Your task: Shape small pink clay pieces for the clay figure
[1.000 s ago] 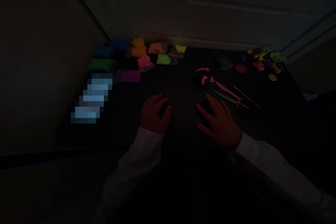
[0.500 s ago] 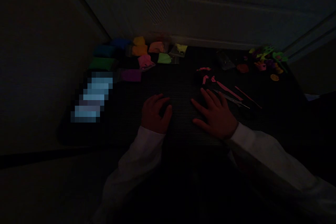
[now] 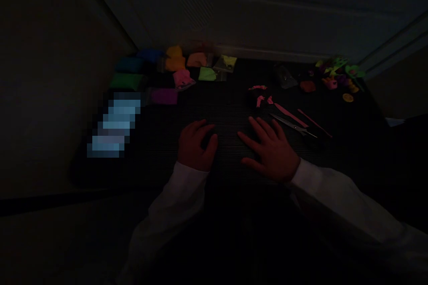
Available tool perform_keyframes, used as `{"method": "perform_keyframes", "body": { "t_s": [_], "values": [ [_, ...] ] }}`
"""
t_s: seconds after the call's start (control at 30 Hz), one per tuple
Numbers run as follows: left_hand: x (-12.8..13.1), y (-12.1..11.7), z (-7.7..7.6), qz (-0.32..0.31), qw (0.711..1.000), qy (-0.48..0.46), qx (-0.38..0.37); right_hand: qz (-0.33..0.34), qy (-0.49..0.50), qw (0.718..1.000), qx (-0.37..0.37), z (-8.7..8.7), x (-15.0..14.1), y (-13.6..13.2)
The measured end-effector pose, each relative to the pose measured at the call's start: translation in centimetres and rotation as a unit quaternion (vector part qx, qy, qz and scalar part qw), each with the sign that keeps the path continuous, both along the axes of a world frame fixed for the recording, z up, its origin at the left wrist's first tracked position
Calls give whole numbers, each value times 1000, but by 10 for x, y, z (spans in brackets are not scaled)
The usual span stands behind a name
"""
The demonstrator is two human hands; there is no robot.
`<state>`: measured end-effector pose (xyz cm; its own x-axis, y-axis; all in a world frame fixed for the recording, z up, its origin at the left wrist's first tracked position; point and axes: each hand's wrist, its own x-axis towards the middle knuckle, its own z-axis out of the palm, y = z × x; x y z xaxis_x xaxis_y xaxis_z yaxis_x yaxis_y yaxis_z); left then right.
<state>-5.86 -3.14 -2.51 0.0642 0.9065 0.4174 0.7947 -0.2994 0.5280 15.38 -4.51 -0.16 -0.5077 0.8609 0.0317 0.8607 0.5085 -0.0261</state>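
In dim light, my left hand (image 3: 196, 146) rests on the dark table (image 3: 222, 169) with fingers curved and thumb apart, holding nothing. To its right, my right hand (image 3: 272, 149) lies flat with its fingers spread, also without anything in it. Just right of its fingertips are scissors (image 3: 294, 127), a flat pink tool (image 3: 290, 115) and a thin pink stick (image 3: 314, 122). Above those fingertips sits a dark shape with pink pieces (image 3: 260, 100) on it; its kind is too dark to tell.
Soft coloured packets, among them a green packet (image 3: 126, 81), a purple packet (image 3: 164, 96) and a pink packet (image 3: 183, 79), line the back left. A pixelated bright screen (image 3: 115, 124) lies at left. Colourful flower-like figures (image 3: 339, 73) stand back right, near a yellow disc (image 3: 348, 97).
My right hand has shifted slightly left and toward me, away from the dark shape with pink pieces. My left hand has hardly moved. The view is a little darker and slightly shifted.
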Motion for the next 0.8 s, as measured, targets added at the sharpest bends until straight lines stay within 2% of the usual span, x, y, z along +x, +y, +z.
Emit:
{"method": "perform_keyframes", "body": {
  "t_s": [0.1, 0.27, 0.33, 0.53, 0.67, 0.8],
  "values": [
    [-1, 1, -1, -5, 1000, 4, 8, -35, 1, 999, 13, 0, -1, -1],
    [-3, 2, -4, -10, 1000, 13, 9, -11, 2, 1000, 1, 0, -6, -5],
    [-3, 2, -4, -10, 1000, 13, 5, -24, 5, 1000, 3, 0, -5, -4],
    [-1, 1, -2, -4, 1000, 3, 7, -43, 41, 998, 3, 4, 18, 3],
    [0, 1, -2, -3, 1000, 2, 9, -32, 36, 999, 6, 3, 27, 1],
    [0, 1, -2, -3, 1000, 3, 14, -4, 8, 1000, -2, 0, 19, -1]
  ]
}}
